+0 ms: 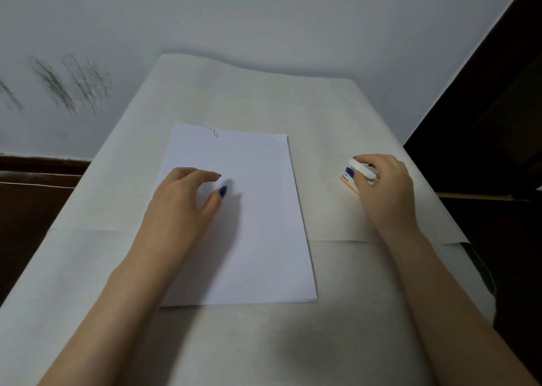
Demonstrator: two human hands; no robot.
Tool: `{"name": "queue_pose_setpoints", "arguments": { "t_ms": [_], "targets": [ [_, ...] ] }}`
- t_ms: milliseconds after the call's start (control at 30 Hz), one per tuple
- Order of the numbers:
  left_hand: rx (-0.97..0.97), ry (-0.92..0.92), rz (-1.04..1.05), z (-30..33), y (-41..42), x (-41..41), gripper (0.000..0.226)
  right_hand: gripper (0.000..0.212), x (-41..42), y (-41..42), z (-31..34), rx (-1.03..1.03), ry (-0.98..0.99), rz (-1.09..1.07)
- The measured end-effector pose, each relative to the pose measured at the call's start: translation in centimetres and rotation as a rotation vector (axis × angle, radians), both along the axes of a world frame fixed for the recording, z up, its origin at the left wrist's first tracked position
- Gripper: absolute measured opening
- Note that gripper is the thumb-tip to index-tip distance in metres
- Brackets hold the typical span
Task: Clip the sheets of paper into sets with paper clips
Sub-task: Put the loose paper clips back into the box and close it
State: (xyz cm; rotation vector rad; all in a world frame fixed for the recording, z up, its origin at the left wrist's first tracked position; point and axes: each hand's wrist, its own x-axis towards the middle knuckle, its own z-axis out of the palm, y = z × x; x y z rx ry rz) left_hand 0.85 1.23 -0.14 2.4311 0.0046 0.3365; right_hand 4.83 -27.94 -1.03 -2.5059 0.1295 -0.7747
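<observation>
A stack of white paper sheets (258,224) lies flat in the middle of the table. A small metal paper clip (216,133) sits on its far edge, left of centre. My left hand (181,201) hovers over the stack's left side with fingers curled and apart, holding nothing. To the right of the stack, my right hand (384,183) grips a small white and orange paper clip box (350,177) that rests on the table.
The table is covered with a pale cloth (264,92), with a fold line running across near my wrists. A white wall with dark scuff marks (67,83) stands behind. Dark furniture (484,136) borders the right edge.
</observation>
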Motion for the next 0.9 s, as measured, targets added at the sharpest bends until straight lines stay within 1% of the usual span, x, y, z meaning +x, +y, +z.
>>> {"name": "queue_pose_setpoints", "arguments": {
  "t_ms": [167,367,500,633,900],
  "targets": [
    [0.001,-0.004,0.001,0.1,0.0,0.0,0.032,0.021,-0.1,-0.2,-0.3,0.036,0.029,0.07],
    [0.004,0.003,0.002,0.1,0.0,-0.1,0.032,0.019,-0.2,-0.4,-0.7,-0.025,0.057,0.049],
    [0.006,0.015,-0.004,0.2,0.0,-0.1,0.033,0.03,-0.4,-0.6,-0.8,0.027,0.117,0.08],
    [0.006,0.021,-0.009,0.2,0.0,-0.2,0.033,0.035,-0.8,-0.5,-0.9,0.013,0.129,0.103],
    [-0.005,0.043,-0.002,0.4,-0.1,-0.3,0.033,0.045,-0.6,-0.3,-1.5,-0.135,0.245,0.139]
  ]
}}
